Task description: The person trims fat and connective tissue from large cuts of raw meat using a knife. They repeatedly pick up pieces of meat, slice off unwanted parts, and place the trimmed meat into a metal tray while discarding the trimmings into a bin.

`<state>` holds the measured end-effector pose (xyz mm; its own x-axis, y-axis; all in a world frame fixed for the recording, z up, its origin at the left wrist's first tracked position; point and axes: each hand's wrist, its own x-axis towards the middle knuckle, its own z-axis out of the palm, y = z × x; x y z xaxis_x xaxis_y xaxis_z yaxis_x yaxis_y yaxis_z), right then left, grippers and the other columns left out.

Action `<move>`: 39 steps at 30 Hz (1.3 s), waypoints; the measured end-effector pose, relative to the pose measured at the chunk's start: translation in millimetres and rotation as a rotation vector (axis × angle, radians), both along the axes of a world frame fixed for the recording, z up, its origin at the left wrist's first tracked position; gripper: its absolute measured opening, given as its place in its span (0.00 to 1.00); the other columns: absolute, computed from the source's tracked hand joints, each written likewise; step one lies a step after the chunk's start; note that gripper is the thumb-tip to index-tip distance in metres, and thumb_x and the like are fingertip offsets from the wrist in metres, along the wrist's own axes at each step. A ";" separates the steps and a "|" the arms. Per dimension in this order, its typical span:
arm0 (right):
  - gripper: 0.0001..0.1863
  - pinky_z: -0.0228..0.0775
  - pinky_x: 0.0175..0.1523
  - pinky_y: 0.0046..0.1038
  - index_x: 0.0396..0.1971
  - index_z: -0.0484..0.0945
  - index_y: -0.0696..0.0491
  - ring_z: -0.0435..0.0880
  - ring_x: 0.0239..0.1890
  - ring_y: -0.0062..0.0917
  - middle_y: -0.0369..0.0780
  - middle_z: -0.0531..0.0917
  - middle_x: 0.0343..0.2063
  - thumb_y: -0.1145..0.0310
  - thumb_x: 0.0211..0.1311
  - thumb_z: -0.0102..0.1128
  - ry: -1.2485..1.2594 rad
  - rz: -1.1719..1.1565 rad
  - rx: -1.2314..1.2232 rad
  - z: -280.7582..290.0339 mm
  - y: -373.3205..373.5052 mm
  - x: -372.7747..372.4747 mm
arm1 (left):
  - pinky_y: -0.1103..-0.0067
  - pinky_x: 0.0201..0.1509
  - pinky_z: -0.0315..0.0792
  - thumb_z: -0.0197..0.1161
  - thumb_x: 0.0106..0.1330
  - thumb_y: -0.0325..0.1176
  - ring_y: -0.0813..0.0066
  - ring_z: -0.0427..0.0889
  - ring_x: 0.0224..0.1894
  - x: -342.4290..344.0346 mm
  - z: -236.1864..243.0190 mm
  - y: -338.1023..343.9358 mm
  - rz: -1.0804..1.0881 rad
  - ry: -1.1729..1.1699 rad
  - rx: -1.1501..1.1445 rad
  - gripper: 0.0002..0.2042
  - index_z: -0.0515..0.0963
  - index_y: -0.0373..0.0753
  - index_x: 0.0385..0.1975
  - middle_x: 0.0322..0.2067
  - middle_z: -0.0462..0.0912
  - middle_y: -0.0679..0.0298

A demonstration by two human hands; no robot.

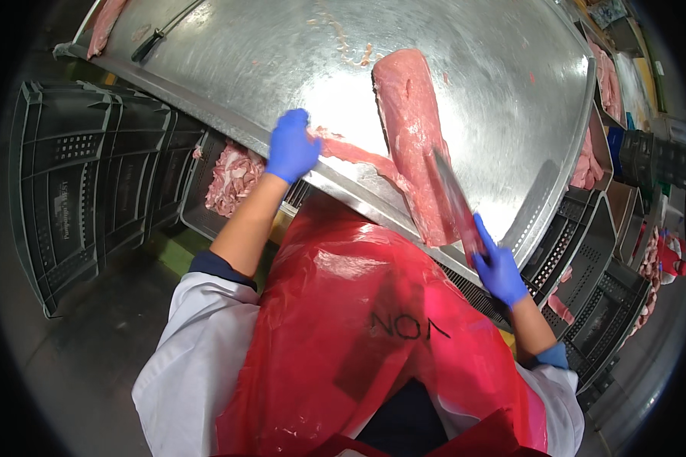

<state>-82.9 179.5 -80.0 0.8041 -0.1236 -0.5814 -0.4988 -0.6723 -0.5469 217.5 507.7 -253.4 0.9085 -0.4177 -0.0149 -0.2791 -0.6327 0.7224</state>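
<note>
A broad metal table (503,91) fills the upper middle of the view, its bare top scuffed and shining brightly under the light, with a raised rim along the side nearest the person. The long piece of meat (408,107) lies on it, one end toward the table's middle and the other down at its near rim. From its lower part a strip of meat (358,156) runs left along that rim.

The blue-gloved left hand (293,145) is over the table's near rim, its grip closed on the strip's outer end. The blue-gloved right hand (499,270) is just off the table's near edge, farther right, its grip wrapped around a knife (455,190); the blurred blade lies along the right side of the long piece, and whether it cuts in cannot be told.

Small scraps (366,55) dot the table's far part. Toward its left end are a rod with a black handle (149,46) and another piece of meat (105,27) at the corner. Below the table's left edge a crate (194,209) holds meat trimmings (235,179), with tall dark crates (61,183) beyond. More crates (598,301) stand right of the table, near bins of meat (606,80). A red apron (335,305) covers the person before the table, above a grey floor (103,358).
</note>
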 end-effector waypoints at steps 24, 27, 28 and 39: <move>0.40 0.77 0.38 0.44 0.76 0.50 0.28 0.85 0.27 0.46 0.50 0.84 0.27 0.65 0.66 0.52 -0.043 0.593 -0.299 -56.3 -17.0 147.3 | 0.63 0.42 0.74 0.60 0.55 0.26 0.55 0.84 0.36 -32.5 74.7 -114.9 -0.413 -0.348 0.401 0.09 0.75 0.38 0.37 0.31 0.82 0.53; 0.40 0.77 0.39 0.44 0.76 0.50 0.30 0.85 0.28 0.46 0.50 0.84 0.26 0.66 0.66 0.51 -0.170 0.525 -0.355 -74.8 9.9 154.8 | 0.62 0.44 0.74 0.62 0.55 0.28 0.54 0.84 0.37 -40.3 91.0 -128.0 -0.494 -0.372 0.417 0.08 0.76 0.39 0.36 0.31 0.82 0.53; 0.40 0.77 0.39 0.44 0.76 0.50 0.30 0.85 0.28 0.47 0.50 0.84 0.26 0.67 0.66 0.51 -0.163 0.490 -0.343 -72.3 15.7 150.6 | 0.62 0.43 0.74 0.63 0.57 0.31 0.52 0.84 0.37 -36.1 92.3 -120.7 -0.473 -0.380 0.360 0.07 0.76 0.40 0.34 0.31 0.82 0.54; 0.45 0.75 0.27 0.41 0.76 0.53 0.32 0.81 0.19 0.39 0.43 0.79 0.19 0.74 0.58 0.53 -0.143 0.575 -0.396 -53.9 -76.0 -72.1 | 0.57 0.38 0.75 0.59 0.62 0.31 0.46 0.82 0.31 -42.5 22.5 -3.0 -0.244 -0.275 0.325 0.04 0.75 0.38 0.33 0.27 0.81 0.48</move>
